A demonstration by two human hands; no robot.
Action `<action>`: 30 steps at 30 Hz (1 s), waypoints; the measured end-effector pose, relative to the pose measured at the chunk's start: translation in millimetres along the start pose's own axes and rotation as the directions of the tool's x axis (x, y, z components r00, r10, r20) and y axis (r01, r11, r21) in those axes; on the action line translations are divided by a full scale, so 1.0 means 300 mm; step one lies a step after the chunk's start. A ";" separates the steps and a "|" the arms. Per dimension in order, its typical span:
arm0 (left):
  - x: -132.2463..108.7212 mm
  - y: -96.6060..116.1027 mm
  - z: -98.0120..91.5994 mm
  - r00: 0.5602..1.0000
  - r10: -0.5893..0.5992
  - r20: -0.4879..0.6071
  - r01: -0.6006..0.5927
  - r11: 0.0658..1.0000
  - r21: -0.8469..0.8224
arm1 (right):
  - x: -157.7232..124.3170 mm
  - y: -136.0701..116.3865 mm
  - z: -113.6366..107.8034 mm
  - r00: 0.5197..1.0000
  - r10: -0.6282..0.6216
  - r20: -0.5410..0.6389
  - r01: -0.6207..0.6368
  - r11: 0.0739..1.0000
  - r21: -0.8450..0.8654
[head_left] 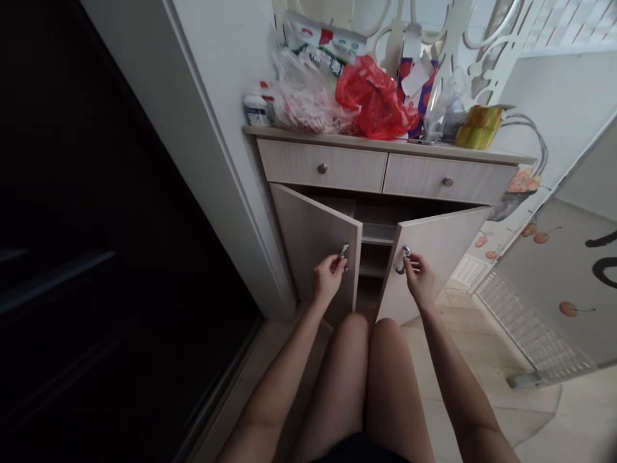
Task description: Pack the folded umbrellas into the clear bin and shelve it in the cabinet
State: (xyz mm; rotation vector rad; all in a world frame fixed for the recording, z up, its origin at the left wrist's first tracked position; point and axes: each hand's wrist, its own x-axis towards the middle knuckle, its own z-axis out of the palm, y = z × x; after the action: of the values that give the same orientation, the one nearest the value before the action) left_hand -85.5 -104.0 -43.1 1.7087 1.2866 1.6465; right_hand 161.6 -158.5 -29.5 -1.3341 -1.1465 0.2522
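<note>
My left hand (328, 279) is closed round the metal handle (345, 249) of the left cabinet door (308, 238). On the other side, my right hand (419, 278) grips the curved metal handle (400, 269) of the right cabinet door (443, 251). Both doors stand partly open, angled out toward me. Between them a pale shelf (376, 233) shows inside the cabinet; much of the interior is dark or hidden behind the doors. My knees are just in front of the gap.
Two shut drawers (294, 164) with round knobs sit above the doors. The cabinet top holds a red plastic bag (371, 99), a clear bag (308, 96), a white jar (256, 110) and a yellow package (478, 127). A panel with cherry pictures (554, 283) stands at right.
</note>
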 end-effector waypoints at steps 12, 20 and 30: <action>0.212 0.032 0.263 0.987 0.051 0.150 -0.098 0.940 0.326 | 0.206 0.039 0.253 0.994 -0.092 0.060 0.103 0.972 -0.209; 0.301 0.029 0.342 0.980 0.019 0.200 -0.100 0.909 0.405 | 0.317 0.093 0.347 0.992 -0.055 0.116 0.082 0.968 -0.237; 0.346 0.001 0.387 0.976 -0.001 0.216 -0.088 0.912 0.400 | 0.391 0.141 0.383 0.987 -0.060 0.148 0.094 0.967 -0.236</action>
State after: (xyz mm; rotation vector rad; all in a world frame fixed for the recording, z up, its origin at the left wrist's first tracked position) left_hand 9.2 15.2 -10.4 2.1022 1.5738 1.2289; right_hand 148.5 10.6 -27.0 -1.5005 -1.3787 0.1535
